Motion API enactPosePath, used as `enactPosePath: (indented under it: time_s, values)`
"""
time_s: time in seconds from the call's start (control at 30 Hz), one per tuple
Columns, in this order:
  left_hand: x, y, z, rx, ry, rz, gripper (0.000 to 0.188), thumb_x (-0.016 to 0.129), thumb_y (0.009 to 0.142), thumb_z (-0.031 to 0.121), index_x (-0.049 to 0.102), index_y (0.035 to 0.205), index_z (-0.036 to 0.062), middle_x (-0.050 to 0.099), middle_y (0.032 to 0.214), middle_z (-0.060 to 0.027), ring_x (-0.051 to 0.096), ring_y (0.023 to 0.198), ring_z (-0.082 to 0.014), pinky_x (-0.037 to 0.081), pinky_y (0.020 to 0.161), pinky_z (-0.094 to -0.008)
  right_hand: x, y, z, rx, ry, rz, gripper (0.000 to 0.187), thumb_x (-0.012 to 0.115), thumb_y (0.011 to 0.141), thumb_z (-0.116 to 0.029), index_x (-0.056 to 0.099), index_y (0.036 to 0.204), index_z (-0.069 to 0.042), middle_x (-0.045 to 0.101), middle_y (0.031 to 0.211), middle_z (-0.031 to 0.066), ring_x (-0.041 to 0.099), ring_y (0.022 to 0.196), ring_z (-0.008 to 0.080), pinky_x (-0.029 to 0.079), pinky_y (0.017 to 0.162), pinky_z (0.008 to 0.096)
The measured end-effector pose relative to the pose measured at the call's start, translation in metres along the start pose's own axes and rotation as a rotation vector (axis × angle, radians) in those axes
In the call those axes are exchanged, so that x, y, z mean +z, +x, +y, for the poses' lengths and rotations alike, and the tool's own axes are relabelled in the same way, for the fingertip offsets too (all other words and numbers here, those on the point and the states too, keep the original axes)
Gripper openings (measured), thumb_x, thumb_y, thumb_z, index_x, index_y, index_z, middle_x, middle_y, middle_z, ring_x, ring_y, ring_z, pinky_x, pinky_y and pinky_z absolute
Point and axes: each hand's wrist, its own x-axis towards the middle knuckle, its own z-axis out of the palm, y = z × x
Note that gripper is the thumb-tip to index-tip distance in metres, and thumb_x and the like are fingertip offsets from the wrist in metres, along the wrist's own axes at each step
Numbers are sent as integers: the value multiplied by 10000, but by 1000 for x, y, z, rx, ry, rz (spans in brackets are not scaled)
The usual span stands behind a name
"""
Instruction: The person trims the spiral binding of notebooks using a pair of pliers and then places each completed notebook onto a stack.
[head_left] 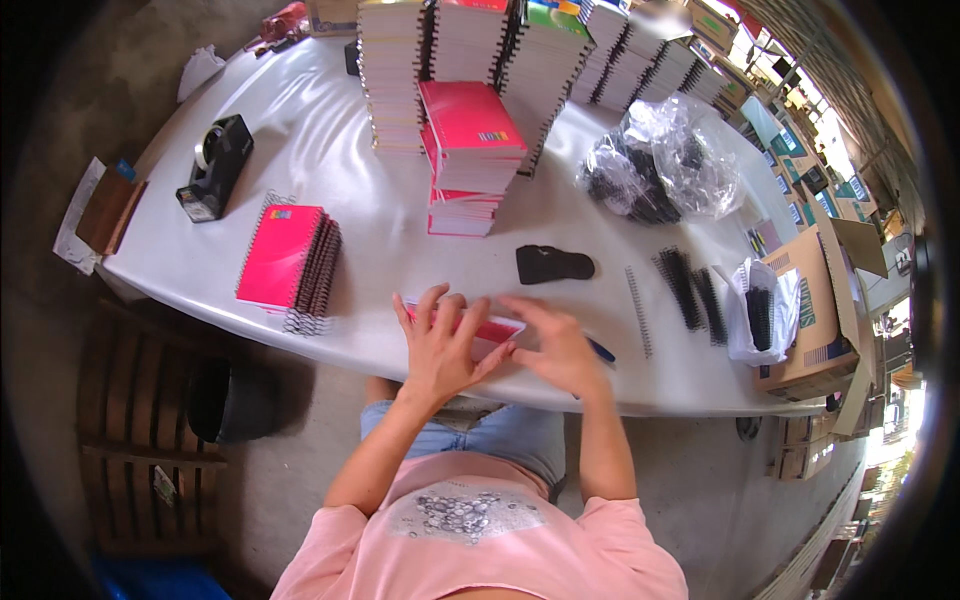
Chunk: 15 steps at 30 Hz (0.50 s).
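Observation:
In front of me at the table's near edge lies a red-covered notebook (500, 328), partly hidden by my hands. My left hand (440, 345) spans it, fingers curled over its far side and thumb at the near side. At its right end is my right hand (562, 350), fingers apart and slightly blurred, thumb tip close to the notebook's near edge. A dark blue slim tool (601, 350) pokes out beside the right hand. Beyond it lies a flat black piece (555, 265). To the right is a single loose spiral coil (638, 312).
Spiral-bound red notebooks (280, 258) are piled at left, near a black tape dispenser (217, 170). A red notebook stack (465, 150) stands before tall book stacks (550, 70). Rightward are bagged black coils (660, 165), loose black coils (680, 290), a white bag (765, 310) and a cardboard box (815, 310).

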Motion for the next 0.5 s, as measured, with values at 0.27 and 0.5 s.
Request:
enactPosePath:
  time_s: [0.27,0.5]
  values:
    - [23,18,21,-9,12,198,515,773,511,455,522,793,104,476,945,-84,403,1061,-311,269,881,-512,-81,-34,144,564,-455,531,413,635,814,-96,547,1217,-76,606,1020,151,597,897,291,463,790,370]
    - [18,13,8,-31,-1,256,458,771,497,411,531,755,117,479,932,-63,422,1015,-295,284,852,-478,-48,-17,29,200,46,278,292,546,851,6,645,1116,-69,583,899,70,538,738,160,441,699,257]
